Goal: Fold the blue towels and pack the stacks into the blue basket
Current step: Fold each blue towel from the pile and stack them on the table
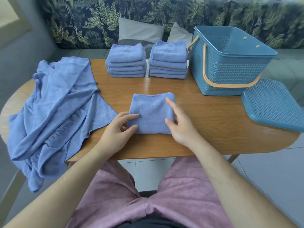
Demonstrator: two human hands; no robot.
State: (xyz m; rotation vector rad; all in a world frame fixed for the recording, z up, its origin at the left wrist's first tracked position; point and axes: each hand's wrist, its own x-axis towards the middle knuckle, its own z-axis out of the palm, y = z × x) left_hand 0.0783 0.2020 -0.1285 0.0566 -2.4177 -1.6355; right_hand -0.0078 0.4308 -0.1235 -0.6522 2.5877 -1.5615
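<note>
A folded blue towel (152, 111) lies flat in the middle of the wooden table (205, 129). My left hand (117, 130) touches its near left corner with fingers and thumb loosely bent. My right hand (179, 120) rests on its right edge, index finger straight across the cloth. Two stacks of folded blue towels stand at the back: the left stack (125, 60) and the right stack (168, 59). A heap of unfolded blue towels (56, 112) covers the table's left end. The blue basket (230, 61) with orange handles stands open at the back right.
The basket's blue lid (273, 104) lies flat at the table's right edge, partly overhanging. A leaf-patterned sofa with grey cushions (139, 30) runs behind the table. My lap in pink shorts sits under the near edge.
</note>
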